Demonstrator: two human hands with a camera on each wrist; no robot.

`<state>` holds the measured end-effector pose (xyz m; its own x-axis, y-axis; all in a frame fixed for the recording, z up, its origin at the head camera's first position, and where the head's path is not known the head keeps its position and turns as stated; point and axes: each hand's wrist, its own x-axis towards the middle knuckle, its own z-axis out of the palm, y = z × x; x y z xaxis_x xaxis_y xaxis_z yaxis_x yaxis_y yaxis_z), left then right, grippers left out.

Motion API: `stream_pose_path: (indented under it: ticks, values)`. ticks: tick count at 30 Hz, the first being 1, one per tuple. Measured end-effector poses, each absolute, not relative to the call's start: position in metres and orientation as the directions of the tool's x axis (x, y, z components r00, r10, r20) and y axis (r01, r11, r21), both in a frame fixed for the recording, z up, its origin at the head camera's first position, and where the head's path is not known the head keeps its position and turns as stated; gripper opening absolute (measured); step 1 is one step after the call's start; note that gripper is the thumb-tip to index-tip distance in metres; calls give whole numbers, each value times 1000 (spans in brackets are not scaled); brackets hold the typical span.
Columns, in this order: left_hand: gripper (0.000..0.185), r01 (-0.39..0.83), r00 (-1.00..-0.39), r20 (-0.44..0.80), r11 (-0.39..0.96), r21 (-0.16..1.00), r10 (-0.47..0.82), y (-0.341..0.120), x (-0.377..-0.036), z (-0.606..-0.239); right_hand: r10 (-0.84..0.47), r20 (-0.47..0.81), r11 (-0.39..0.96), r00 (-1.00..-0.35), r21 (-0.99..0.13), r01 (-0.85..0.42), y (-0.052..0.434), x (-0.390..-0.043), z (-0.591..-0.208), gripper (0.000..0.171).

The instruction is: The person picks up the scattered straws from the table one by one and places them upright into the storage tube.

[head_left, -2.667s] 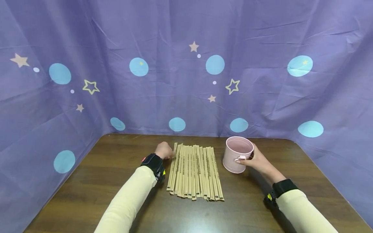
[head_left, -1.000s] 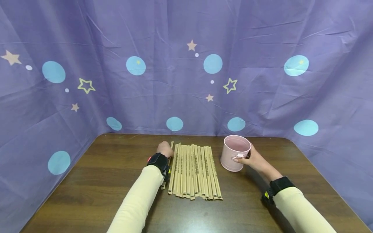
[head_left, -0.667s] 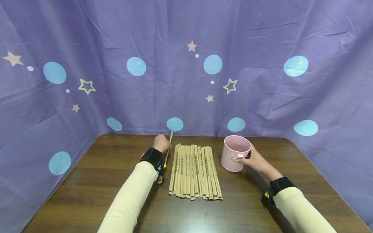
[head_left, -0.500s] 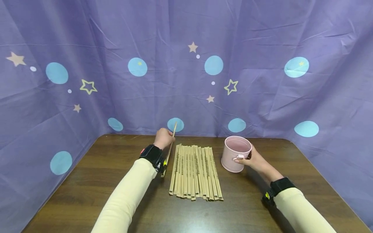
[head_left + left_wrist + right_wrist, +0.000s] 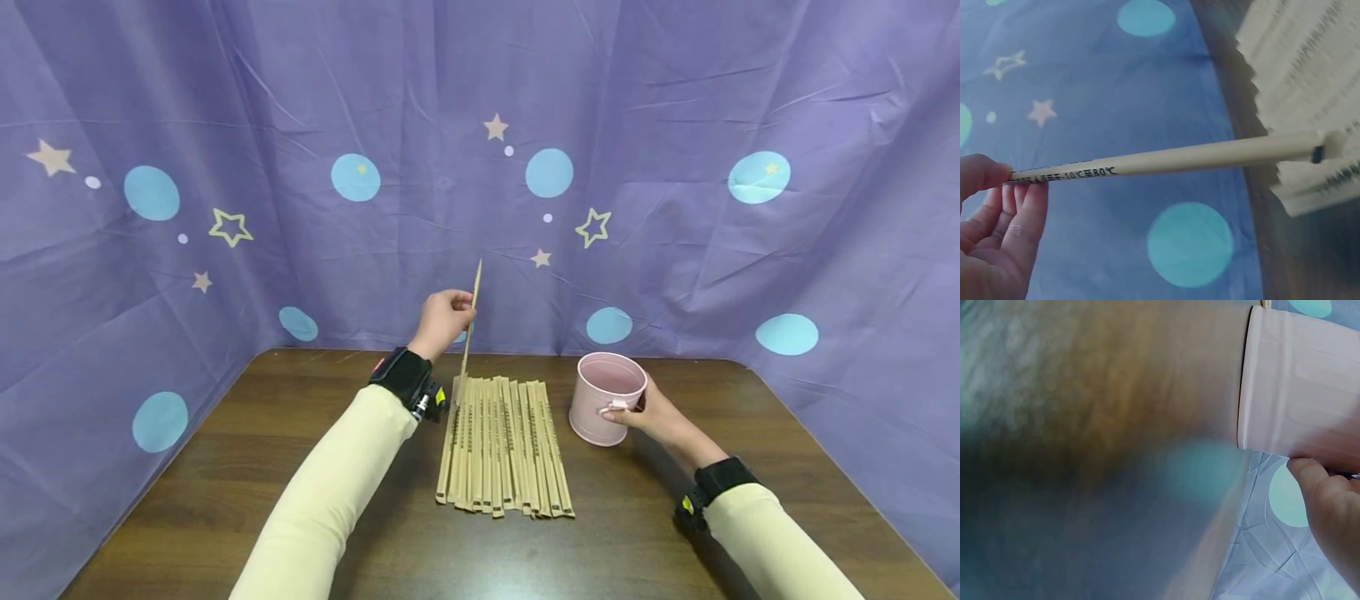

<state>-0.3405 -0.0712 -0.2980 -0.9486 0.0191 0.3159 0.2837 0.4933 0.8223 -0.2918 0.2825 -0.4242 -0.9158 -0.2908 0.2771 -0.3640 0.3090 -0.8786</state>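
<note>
My left hand [image 5: 446, 318] pinches a paper-wrapped straw [image 5: 468, 346] between thumb and fingertips, raised at the back of the table. The straw stands steeply, its lower end overlapping the row in the head view. Up close in the left wrist view, printed characters show on the straw's wrapper [image 5: 1185, 159]. Below lies a row of several wrapped straws [image 5: 502, 450], side by side. On their right stands a small pink bucket [image 5: 597, 410], upright, and the part of its inside that shows is bare. My right hand [image 5: 663, 421] grips the bucket's right side, thumb near its handle lug.
The brown wooden table [image 5: 300, 467] ends at a purple curtain [image 5: 675, 242] with stars and blue dots, hanging behind and along the sides. Black wrist straps with cameras sit on both wrists.
My left hand took the leftmost straw from the row, lifted it up and back, then moved right while the straw tilted upright. The right hand and the bucket stay where they were.
</note>
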Motion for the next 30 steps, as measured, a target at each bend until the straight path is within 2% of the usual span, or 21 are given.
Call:
stream_pose_path:
  ticks: [13, 18, 25, 30]
  values:
    - [32, 427, -900, 430, 366, 827, 79, -15, -333, -248, -287, 269, 313, -919, -881, -355, 280, -291, -427, 81]
    - [29, 485, -870, 490, 253, 837, 48, 13, -329, -236, -289, 261, 323, -921, -879, -350, 282, -291, -425, 83]
    - [29, 545, -839, 537, 134, 828, 89, 51, -319, -237, -276, 253, 340, -927, -877, -340, 284, -291, -426, 83]
    - [29, 552, -833, 540, 103, 828, 119, 66, -319, -255, -271, 249, 361, -930, -869, -338, 282, -292, -429, 85]
